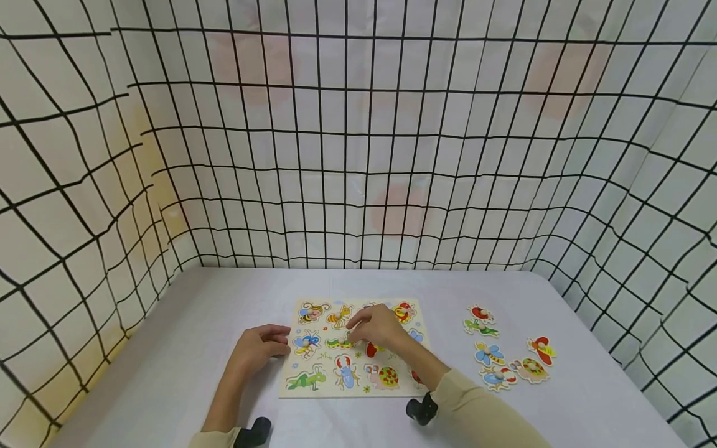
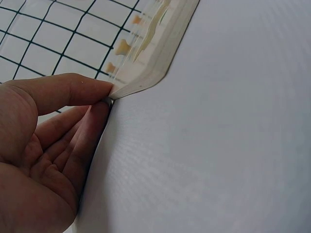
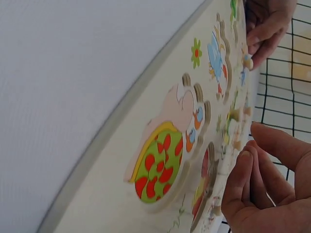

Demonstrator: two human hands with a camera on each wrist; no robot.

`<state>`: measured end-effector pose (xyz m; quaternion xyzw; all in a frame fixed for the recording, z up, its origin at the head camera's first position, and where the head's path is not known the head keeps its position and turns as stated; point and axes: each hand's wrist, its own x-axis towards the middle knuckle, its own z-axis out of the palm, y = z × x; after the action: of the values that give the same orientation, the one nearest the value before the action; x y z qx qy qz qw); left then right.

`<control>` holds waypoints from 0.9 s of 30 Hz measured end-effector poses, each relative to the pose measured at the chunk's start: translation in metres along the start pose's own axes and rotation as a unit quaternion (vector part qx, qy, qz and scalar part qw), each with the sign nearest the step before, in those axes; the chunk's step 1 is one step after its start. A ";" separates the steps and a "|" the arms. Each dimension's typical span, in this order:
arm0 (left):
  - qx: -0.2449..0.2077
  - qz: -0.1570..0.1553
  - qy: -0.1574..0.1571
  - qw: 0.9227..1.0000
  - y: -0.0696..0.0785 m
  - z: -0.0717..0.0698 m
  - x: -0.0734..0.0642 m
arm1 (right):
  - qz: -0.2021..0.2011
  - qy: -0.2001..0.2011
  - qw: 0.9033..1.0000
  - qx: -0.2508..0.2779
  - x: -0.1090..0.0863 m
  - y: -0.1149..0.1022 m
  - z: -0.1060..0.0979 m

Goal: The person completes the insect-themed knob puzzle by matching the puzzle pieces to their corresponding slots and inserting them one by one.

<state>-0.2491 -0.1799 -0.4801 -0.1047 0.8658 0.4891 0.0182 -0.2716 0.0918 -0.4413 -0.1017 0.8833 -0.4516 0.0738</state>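
Observation:
A cream puzzle board (image 1: 358,392) with printed insects lies flat on the white table. My left hand (image 1: 254,351) rests at its left edge; in the left wrist view, the fingertips touch the board's edge. Over the middle of the board hovers my right hand (image 1: 379,326), thumb and fingertips just above the green caterpillar piece (image 1: 336,343). The right wrist view shows a small gap between thumb and fingers, with nothing held there. In the bottom row, the snail recess (image 3: 160,165) and the beetle recess (image 1: 346,372) show printed pictures. My right hand and forearm hide part of the board.
To the right lie several loose pieces: a ladybug (image 1: 480,313), a green grasshopper (image 1: 480,328), a blue-winged bee (image 1: 489,354), a blue beetle (image 1: 497,377), a snail (image 1: 531,369) and a red-winged insect (image 1: 542,350). Black netting (image 1: 358,186) over white cloth encloses the table.

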 end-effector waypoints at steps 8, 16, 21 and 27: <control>-0.001 -0.001 0.000 1.000 -0.001 0.000 0.001 | 0.019 0.014 1.000 0.008 -0.004 0.007 -0.016; 0.000 0.005 0.000 1.000 -0.002 0.001 0.001 | 0.023 0.048 0.999 -0.013 -0.007 0.021 -0.038; -0.001 0.004 -0.001 1.000 -0.002 0.001 0.002 | 0.027 0.057 0.998 -0.015 -0.015 0.025 -0.056; -0.001 -0.001 0.002 1.000 -0.002 0.002 0.003 | 0.048 0.062 0.997 -0.015 -0.019 0.036 -0.074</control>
<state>-0.2517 -0.1795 -0.4828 -0.1069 0.8654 0.4893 0.0171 -0.2738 0.1750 -0.4263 -0.0325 0.8968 -0.4396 0.0388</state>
